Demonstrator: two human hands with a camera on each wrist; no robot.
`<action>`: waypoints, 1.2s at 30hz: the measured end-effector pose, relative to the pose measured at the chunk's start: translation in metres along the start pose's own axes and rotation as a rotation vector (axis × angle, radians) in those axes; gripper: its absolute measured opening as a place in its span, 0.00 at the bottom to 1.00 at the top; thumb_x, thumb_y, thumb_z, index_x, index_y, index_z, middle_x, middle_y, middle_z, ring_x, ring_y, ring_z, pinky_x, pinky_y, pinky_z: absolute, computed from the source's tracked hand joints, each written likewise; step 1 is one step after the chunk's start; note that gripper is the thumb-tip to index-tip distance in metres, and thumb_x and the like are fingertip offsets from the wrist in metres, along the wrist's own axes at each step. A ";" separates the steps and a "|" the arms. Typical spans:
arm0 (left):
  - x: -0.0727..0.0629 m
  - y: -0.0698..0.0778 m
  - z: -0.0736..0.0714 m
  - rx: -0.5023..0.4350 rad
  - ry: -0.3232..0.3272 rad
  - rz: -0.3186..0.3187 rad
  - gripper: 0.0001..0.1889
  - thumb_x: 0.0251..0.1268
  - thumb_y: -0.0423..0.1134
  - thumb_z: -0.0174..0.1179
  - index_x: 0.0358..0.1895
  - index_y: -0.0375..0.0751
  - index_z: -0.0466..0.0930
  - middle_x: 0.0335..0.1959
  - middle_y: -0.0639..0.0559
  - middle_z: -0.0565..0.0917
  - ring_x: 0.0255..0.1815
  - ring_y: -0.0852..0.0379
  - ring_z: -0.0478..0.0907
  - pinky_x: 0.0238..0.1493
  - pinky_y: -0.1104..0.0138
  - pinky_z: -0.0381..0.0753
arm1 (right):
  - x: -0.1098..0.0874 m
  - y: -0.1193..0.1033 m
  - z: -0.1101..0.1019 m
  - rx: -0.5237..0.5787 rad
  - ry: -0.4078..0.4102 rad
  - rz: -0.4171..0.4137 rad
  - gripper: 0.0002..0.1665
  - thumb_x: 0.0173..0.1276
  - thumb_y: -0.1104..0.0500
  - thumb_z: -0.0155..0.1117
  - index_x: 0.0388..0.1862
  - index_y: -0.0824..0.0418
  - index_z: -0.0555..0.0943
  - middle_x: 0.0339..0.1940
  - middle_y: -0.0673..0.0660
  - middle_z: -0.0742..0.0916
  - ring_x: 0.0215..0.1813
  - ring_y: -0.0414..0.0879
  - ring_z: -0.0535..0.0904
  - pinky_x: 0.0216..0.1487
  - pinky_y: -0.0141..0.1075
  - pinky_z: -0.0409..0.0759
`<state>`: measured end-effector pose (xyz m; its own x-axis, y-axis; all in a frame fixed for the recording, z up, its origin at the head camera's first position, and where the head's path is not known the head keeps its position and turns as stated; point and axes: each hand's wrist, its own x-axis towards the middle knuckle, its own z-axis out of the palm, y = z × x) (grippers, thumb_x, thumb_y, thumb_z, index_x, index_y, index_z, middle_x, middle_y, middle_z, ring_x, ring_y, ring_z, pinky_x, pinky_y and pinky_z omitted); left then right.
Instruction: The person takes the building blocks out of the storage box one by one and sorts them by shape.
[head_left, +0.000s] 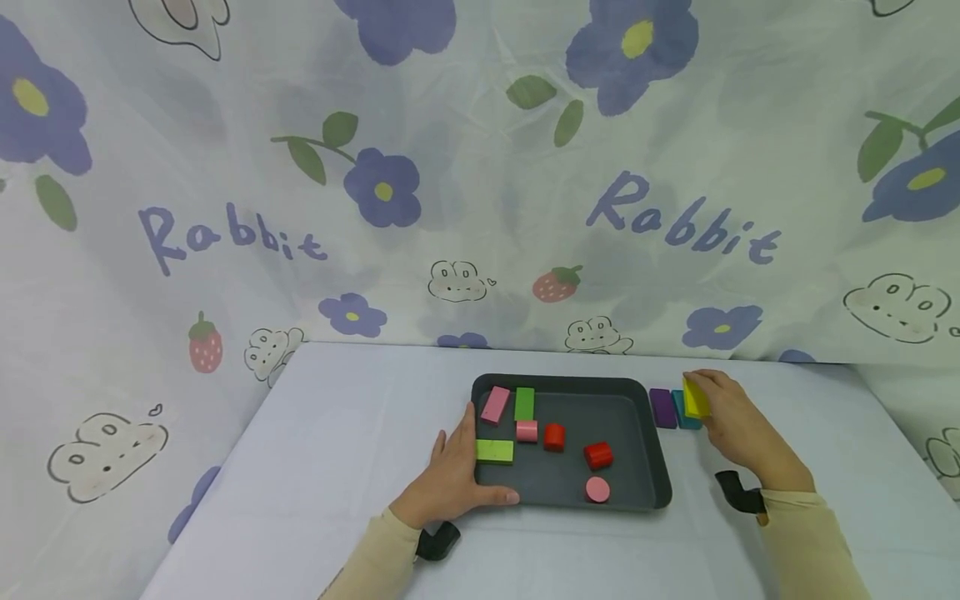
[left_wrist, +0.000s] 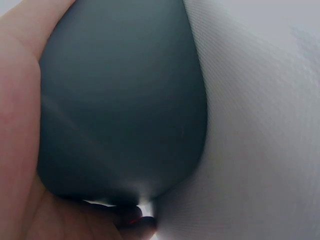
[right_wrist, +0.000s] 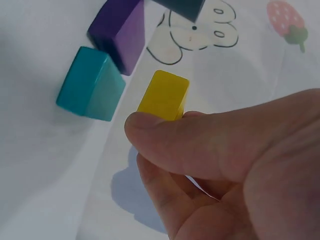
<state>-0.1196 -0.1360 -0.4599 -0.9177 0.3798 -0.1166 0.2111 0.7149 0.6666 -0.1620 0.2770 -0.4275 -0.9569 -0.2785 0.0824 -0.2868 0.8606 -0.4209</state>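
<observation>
My right hand [head_left: 738,425] pinches a yellow block [right_wrist: 164,95] between thumb and fingers, to the right of the tray. Beside it on the white table are a teal block [right_wrist: 90,84] and a purple block [right_wrist: 120,35], standing close together. My left hand [head_left: 446,483] rests against the near left corner of the dark grey tray [head_left: 570,496], fingers along its left side and thumb along its front edge. In the left wrist view the tray's dark wall fills the space beside the palm.
In the tray lie a pink block [head_left: 495,405], a green block [head_left: 524,404], a light green block [head_left: 495,452], a pink cylinder [head_left: 527,431], a red cylinder [head_left: 554,437], another red piece [head_left: 598,455] and a round pink piece [head_left: 597,489]. A patterned cloth [head_left: 480,208] hangs behind the table.
</observation>
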 end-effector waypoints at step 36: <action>-0.001 -0.001 0.001 0.001 0.006 0.008 0.73 0.48 0.66 0.73 0.80 0.32 0.29 0.82 0.41 0.46 0.81 0.43 0.46 0.76 0.39 0.34 | 0.001 0.028 0.010 -0.006 -0.071 0.131 0.37 0.54 0.84 0.60 0.66 0.79 0.67 0.63 0.81 0.68 0.63 0.77 0.66 0.62 0.69 0.65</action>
<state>-0.1190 -0.1366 -0.4614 -0.9179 0.3821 -0.1073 0.2186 0.7122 0.6671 -0.1703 0.2970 -0.4486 -0.9805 -0.1932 -0.0367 -0.1605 0.8941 -0.4181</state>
